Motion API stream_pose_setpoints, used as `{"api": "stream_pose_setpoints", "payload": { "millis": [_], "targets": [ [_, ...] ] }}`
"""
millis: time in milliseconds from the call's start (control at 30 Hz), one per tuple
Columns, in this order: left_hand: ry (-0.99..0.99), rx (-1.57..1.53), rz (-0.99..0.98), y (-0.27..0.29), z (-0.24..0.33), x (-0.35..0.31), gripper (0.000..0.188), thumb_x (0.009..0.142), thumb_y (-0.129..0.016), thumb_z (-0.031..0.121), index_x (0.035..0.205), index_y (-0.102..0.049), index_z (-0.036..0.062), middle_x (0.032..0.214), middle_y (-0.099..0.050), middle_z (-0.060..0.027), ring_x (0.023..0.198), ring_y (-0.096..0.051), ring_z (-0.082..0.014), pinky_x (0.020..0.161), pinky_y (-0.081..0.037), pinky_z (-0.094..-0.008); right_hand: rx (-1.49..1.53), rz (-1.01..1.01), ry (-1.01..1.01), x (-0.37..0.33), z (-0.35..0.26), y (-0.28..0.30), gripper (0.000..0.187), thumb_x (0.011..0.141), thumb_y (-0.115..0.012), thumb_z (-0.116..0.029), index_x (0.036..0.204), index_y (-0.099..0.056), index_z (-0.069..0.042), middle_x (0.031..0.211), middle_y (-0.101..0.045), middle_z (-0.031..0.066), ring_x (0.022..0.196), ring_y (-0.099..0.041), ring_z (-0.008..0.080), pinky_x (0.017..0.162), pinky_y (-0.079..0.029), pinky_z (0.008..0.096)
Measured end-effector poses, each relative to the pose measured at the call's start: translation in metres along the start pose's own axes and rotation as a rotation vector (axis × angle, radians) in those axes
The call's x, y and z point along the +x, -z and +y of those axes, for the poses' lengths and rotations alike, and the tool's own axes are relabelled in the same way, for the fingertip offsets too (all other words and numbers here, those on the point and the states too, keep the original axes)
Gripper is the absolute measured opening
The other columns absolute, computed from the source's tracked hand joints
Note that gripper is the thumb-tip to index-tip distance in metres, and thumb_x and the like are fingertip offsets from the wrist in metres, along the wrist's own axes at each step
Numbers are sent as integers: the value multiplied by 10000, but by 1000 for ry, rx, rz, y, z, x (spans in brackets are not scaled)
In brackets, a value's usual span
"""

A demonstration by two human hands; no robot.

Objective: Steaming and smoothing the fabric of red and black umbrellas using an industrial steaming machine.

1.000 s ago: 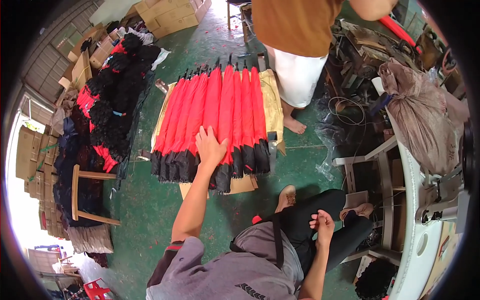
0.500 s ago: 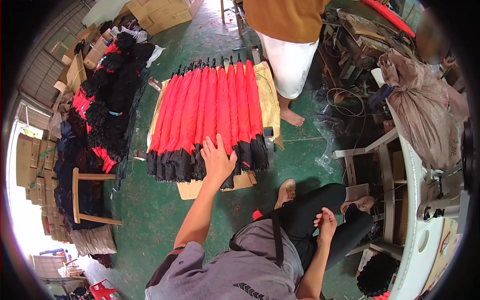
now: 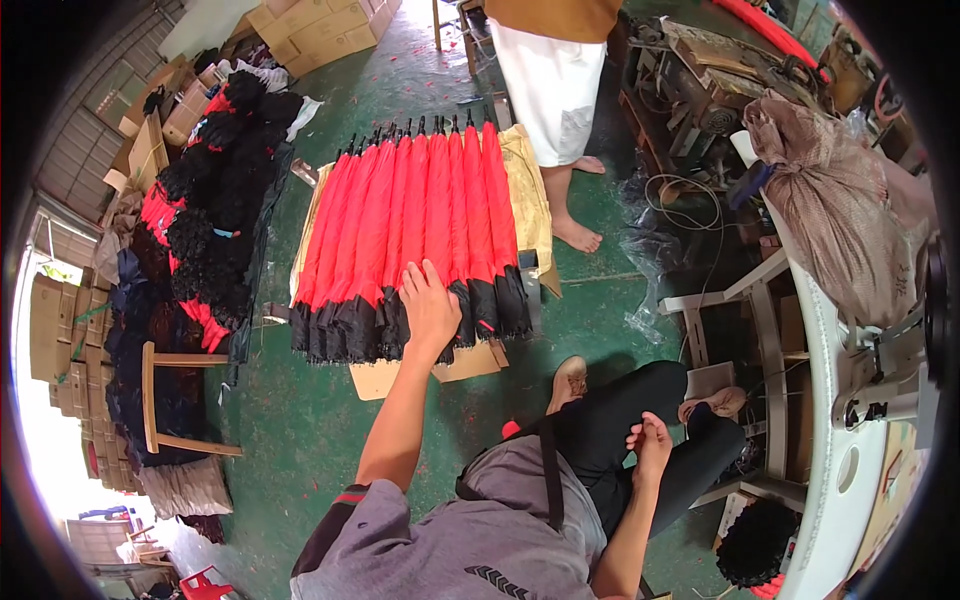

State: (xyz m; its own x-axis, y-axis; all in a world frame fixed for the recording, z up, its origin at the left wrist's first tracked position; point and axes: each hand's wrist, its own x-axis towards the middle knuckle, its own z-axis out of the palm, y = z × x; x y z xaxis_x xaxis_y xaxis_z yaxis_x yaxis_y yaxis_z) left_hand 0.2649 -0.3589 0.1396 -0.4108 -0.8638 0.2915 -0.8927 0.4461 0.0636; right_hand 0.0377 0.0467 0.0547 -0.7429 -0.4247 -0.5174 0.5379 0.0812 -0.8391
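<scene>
A row of folded red umbrellas (image 3: 400,220) with black lower ends lies side by side ahead of me, their thin black tips pointing away. My left hand (image 3: 430,308) rests palm down on the near part of the row, where red meets black. Its fingers are stretched out and lie close together, gripping nothing. Over my right thigh, apart from the umbrellas, hovers my right hand (image 3: 651,447). Its fingers are loosely curled in, and nothing shows in them.
Yellowish sheeting (image 3: 533,205) and cardboard (image 3: 468,362) lie under the umbrellas. A barefoot person in white trousers (image 3: 548,90) stands beyond them. Black-and-red bundles (image 3: 215,210) are heaped at left near a wooden frame (image 3: 150,395); a white table (image 3: 825,400) bearing a sack (image 3: 830,190) stands at right.
An umbrella that stuck out toward me beneath my left hand now lies nearly level with the others. My left fingers have come together. The person ahead has shifted left; my right hand stays put.
</scene>
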Motion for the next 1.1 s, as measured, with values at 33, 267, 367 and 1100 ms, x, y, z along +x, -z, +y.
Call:
{"api": "stream_pose_setpoints", "payload": {
  "millis": [33, 267, 367, 1100],
  "targets": [
    [-4, -2, 1, 2, -1, 3, 733, 884, -657, 209, 1474, -371, -118, 1497, -389, -393, 1388, -397, -524, 1139, -352, -581, 2, 3, 2, 0, 1, 1, 183, 1063, -556, -168, 1152, -669, -55, 809, -694, 38, 599, -610, 113, 535, -479, 243],
    [24, -233, -230, 40, -13, 27, 752, 866, -739, 335, 1441, -485, -78, 1481, -474, -330, 1377, -449, -475, 1154, -372, -495, 8, 12, 12, 3, 3, 5, 190, 1062, -562, -184, 1162, -660, -56, 807, -686, 34, 605, -617, 123, 543, -493, 254],
    [-46, -302, -212, 25, -26, 26, 776, 868, -744, 346, 1465, -472, -70, 1505, -445, -346, 1412, -417, -484, 1182, -349, -493, 7, 23, 5, -1, 2, 5, 183, 1056, -556, -171, 1152, -659, -55, 805, -685, 39, 601, -618, 126, 542, -495, 257],
    [35, -9, -125, 7, -15, 36, 373, 891, -714, 256, 1133, -679, -25, 1151, -661, -266, 1078, -648, -440, 907, -544, -498, 73, 90, 12, 2, 5, 8, 175, 1029, -527, -93, 1106, -652, 1, 782, -694, 86, 578, -621, 136, 532, -513, 270]
  ]
}}
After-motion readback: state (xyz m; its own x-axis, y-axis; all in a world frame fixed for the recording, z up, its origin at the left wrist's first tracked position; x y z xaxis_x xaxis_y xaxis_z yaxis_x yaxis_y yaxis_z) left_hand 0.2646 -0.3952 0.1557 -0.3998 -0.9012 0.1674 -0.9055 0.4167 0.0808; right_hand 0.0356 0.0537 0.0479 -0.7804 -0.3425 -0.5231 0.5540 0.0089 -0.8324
